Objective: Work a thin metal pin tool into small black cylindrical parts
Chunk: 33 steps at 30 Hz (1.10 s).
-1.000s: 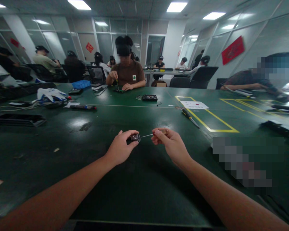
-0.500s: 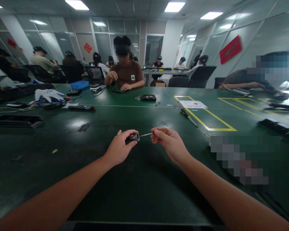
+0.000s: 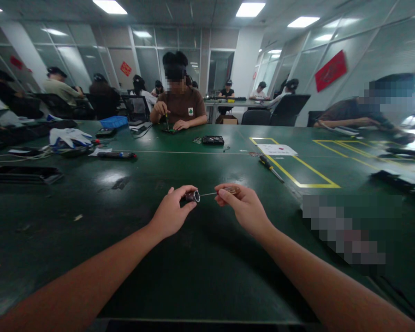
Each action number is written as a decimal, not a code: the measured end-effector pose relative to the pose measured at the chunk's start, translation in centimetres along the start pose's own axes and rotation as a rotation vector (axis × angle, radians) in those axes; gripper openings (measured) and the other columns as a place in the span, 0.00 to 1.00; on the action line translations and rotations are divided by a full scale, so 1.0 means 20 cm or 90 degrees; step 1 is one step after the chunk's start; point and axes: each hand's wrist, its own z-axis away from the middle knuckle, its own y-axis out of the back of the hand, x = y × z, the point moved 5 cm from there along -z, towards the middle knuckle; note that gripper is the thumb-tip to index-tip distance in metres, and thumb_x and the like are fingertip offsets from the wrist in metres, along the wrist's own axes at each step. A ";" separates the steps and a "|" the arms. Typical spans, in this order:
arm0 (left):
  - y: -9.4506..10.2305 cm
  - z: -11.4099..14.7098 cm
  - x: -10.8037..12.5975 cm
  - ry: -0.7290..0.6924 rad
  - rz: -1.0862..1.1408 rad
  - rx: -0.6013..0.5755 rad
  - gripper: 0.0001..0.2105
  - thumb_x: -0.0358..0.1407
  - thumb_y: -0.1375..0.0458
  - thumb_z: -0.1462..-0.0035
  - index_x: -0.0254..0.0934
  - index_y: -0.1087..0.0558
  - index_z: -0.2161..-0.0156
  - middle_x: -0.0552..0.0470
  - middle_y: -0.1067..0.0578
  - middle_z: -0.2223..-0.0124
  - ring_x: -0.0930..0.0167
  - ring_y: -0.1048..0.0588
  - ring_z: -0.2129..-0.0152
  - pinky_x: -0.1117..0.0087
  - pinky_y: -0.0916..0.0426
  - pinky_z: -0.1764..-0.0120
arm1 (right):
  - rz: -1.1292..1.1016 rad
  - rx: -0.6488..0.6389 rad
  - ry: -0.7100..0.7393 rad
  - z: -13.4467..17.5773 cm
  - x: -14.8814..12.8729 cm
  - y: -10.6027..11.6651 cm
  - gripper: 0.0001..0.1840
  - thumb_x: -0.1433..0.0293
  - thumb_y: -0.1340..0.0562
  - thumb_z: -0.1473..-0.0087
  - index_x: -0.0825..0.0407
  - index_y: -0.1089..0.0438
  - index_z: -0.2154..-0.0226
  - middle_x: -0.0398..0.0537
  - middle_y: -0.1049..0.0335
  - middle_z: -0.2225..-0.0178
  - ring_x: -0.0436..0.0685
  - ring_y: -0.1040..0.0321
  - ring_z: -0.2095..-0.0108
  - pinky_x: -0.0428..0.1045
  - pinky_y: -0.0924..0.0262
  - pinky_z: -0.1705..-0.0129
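My left hand [image 3: 174,210] is closed around a small dark cylinder [image 3: 192,197], whose round, silvery-rimmed open end faces right. Between thumb and fingers, my right hand [image 3: 242,205] grips a slim screwdriver [image 3: 232,190] by its brownish, see-through handle. Its thin metal shaft points left, with the tip at the rim of the cylinder; whether it reaches inside I cannot tell. Both hands are held over the green table [image 3: 193,272]. Beyond my right hand lies another screwdriver [image 3: 271,169] with a black and yellow handle.
Across the table a person [image 3: 181,103] works on a small board with a tool. White-and-blue gloves [image 3: 70,138], a blue basket [image 3: 114,121] and a pen-like tool [image 3: 116,155] lie left. A black part [image 3: 213,140] sits ahead; a paper sheet [image 3: 276,150] lies right by yellow tape.
My right fingers have shifted on the screwdriver, so more of its handle shows. The shaft has moved slightly left. My left hand with the cylinder stays nearly still.
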 end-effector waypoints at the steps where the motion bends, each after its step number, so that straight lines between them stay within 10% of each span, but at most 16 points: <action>1: 0.00 0.00 0.01 -0.003 -0.003 -0.003 0.17 0.29 0.40 0.41 0.43 0.25 0.47 0.49 0.21 0.52 0.62 0.23 0.54 0.53 0.33 0.45 | -0.022 0.009 -0.005 -0.01 0.01 0.01 0.14 0.60 0.34 0.43 0.53 0.22 0.59 0.48 0.22 0.69 0.56 0.26 0.67 0.53 0.32 0.61; 21: 0.01 0.00 0.00 -0.015 -0.027 0.014 0.18 0.29 0.36 0.45 0.44 0.24 0.49 0.49 0.21 0.53 0.61 0.22 0.54 0.54 0.29 0.48 | 0.197 -0.057 0.096 0.06 -0.07 -0.03 0.10 0.63 0.36 0.39 0.47 0.22 0.57 0.48 0.20 0.62 0.59 0.25 0.62 0.56 0.34 0.56; 29: 0.01 0.00 0.04 -0.057 -0.070 0.018 0.16 0.29 0.37 0.43 0.44 0.24 0.49 0.52 0.19 0.52 0.63 0.22 0.53 0.42 0.53 0.32 | -0.186 0.026 -0.099 -0.02 0.09 0.00 0.15 0.59 0.32 0.46 0.54 0.24 0.62 0.47 0.25 0.71 0.55 0.28 0.70 0.53 0.33 0.61; 33: 0.01 -0.01 0.02 -0.047 -0.078 0.017 0.15 0.30 0.36 0.43 0.43 0.23 0.50 0.51 0.18 0.53 0.63 0.21 0.54 0.44 0.52 0.32 | 0.082 -0.046 0.056 0.02 -0.01 -0.02 0.11 0.63 0.35 0.42 0.49 0.22 0.59 0.47 0.23 0.67 0.56 0.27 0.65 0.54 0.35 0.57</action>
